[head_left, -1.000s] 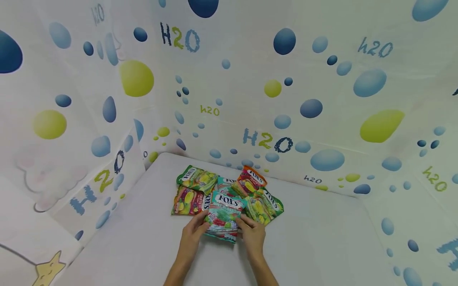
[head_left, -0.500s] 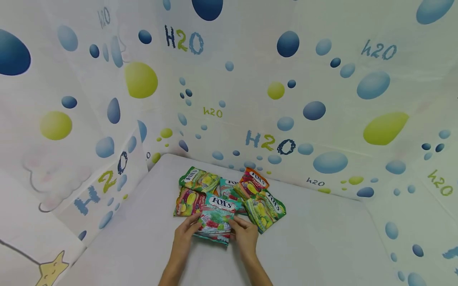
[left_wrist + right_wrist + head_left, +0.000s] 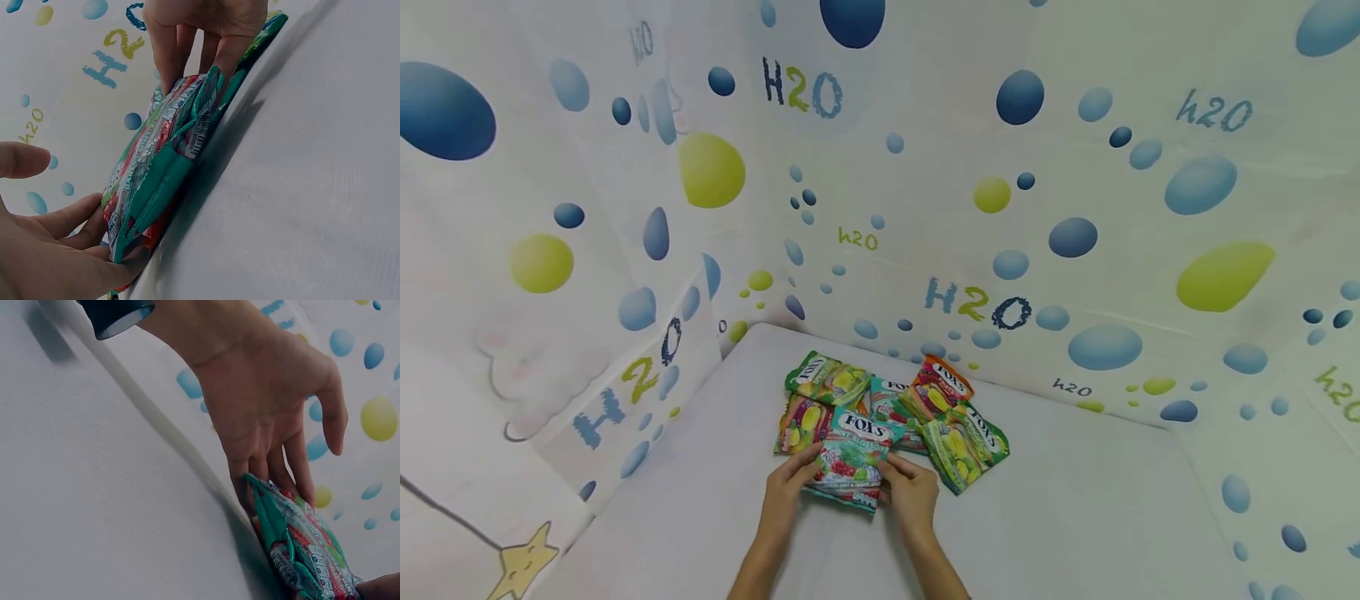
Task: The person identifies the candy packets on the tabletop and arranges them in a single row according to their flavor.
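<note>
A teal Fox's Mint Blossom candy bag (image 3: pixel 852 457) lies between the two hands, its printed front facing up. My left hand (image 3: pixel 784 490) grips its left side, with fingers above and below the edge in the left wrist view. My right hand (image 3: pixel 913 498) holds the opposite side; in the right wrist view its fingers meet the bag's edge while the thumb (image 3: pixel 334 425) stands away. The bag's folded teal bottom seam (image 3: pixel 156 187) faces the left wrist camera. Behind it, a red-purple fruits bag (image 3: pixel 801 423) and another teal mint bag (image 3: pixel 889 403) are partly covered.
A green candy bag (image 3: pixel 829 382) lies at the back left of the pile. On the right are a red-orange bag (image 3: pixel 942 388) and a yellow-green bag (image 3: pixel 964 450), overlapping. The white table (image 3: pixel 1075 500) meets bubble-printed walls (image 3: pixel 925 167) behind and at the sides.
Both hands have drawn the held mint bag a little leftward, away from the bags on the right, so the yellow-green bag shows more fully. The head view has shifted slightly.
</note>
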`<state>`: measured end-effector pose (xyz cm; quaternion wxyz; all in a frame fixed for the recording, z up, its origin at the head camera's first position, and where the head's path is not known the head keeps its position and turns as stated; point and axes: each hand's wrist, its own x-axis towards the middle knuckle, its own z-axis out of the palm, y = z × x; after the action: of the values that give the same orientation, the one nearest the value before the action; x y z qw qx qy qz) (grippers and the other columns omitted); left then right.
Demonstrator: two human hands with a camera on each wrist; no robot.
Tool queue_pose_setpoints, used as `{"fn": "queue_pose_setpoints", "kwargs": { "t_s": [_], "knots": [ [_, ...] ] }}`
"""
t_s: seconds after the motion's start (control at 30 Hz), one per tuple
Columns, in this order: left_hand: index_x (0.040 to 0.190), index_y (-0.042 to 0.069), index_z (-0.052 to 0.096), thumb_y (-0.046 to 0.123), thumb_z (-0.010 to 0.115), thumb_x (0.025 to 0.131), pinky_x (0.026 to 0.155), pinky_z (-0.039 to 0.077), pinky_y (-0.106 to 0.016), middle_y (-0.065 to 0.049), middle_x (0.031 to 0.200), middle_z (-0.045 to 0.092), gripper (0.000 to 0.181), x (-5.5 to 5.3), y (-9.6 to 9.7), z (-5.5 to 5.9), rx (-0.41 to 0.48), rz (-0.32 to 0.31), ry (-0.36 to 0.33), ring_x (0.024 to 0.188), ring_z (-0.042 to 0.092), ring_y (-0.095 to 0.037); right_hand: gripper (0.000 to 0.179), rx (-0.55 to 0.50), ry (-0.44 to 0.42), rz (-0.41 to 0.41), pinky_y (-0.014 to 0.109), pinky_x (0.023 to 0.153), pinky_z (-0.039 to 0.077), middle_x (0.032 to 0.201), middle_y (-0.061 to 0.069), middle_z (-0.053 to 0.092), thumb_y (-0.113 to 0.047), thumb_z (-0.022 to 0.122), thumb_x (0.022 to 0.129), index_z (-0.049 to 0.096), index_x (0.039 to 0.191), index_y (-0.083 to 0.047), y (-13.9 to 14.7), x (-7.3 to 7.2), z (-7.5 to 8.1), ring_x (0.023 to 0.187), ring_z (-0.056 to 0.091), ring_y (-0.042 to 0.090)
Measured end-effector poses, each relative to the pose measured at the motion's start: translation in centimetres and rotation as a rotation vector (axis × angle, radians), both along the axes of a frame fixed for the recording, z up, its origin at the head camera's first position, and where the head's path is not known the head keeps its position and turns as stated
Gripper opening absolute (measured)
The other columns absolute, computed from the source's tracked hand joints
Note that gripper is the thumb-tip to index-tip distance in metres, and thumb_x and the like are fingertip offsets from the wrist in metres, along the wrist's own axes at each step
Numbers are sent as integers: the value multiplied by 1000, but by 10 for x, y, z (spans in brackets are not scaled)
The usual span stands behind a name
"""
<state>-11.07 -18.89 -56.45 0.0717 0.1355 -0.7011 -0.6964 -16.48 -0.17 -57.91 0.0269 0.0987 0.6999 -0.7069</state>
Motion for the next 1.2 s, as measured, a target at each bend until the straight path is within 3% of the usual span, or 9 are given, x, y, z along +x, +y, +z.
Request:
{"fn": "queue_pose_setpoints", "kwargs": {
  "t_s": [0.3, 0.63, 1.0, 1.2],
  "knots": [
    [143, 1, 62, 22, 58, 103, 104, 37, -17, -14, 147, 60, 45, 3, -6, 3, -18, 22, -20, 141, 50, -28, 28, 17, 0, 6, 25, 55, 59, 102, 15, 79, -15, 77, 93, 79, 117, -1, -9, 0, 0, 73, 76, 18],
    [143, 4, 63, 24, 58, 104, 104, 33, -11, -11, 150, 58, 45, 0, -17, -5, 2, 13, 6, 147, 42, -25, 28, 10, 2, 8, 27, 56, 59, 104, 15, 78, -15, 78, 92, 79, 116, -1, -17, -1, 0, 73, 77, 19],
    [142, 3, 64, 20, 58, 102, 106, 33, -12, -11, 148, 60, 44, -12, -24, -10, -9, 0, 65, 147, 43, -27, 29, 36, 16, -6, 28, 56, 60, 106, 15, 78, -17, 79, 92, 79, 117, -2, -22, -8, -3, 74, 77, 19],
    [143, 5, 63, 22, 59, 101, 113, 31, -22, -11, 150, 58, 46, -20, -29, -13, -30, -16, 62, 149, 41, -27, 30, 39, 23, -16, 29, 58, 61, 108, 17, 78, -17, 78, 93, 78, 119, -1, -26, -13, -1, 76, 77, 20]
  ]
}}
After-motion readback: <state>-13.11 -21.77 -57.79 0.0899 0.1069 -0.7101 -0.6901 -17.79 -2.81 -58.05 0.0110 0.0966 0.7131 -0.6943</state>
